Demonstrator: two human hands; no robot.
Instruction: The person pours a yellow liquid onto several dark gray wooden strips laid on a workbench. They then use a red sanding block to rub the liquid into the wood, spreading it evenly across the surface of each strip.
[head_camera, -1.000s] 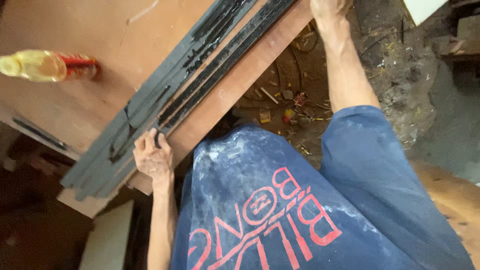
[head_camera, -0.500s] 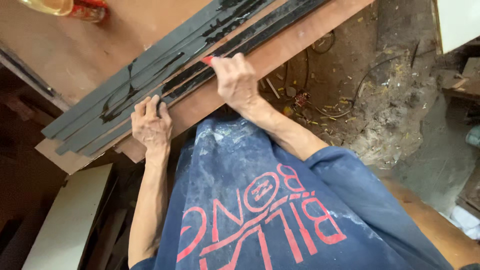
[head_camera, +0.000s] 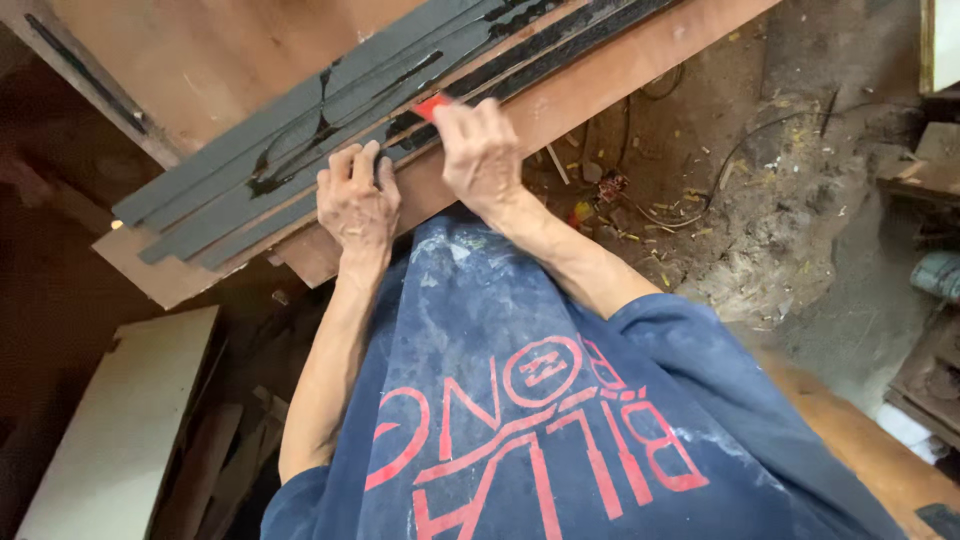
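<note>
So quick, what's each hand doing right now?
Left hand: open, fingers pressing down on the grey strips.
Right hand: closed, holding a small red tool against the strips.

Several long strips (head_camera: 300, 150) lay side by side on the wooden board (head_camera: 200, 60), running along its near edge. The left hand (head_camera: 357, 205) rested on the strips' near side. The right hand (head_camera: 480, 150), just right of it, held a small tool (head_camera: 432, 105) against the strips.

Grey strips (head_camera: 300, 150) bear glossy black smears; the tool (head_camera: 432, 105) is red, the board (head_camera: 210, 60) reddish-brown, the shirt (head_camera: 560, 400) blue with red print.
</note>
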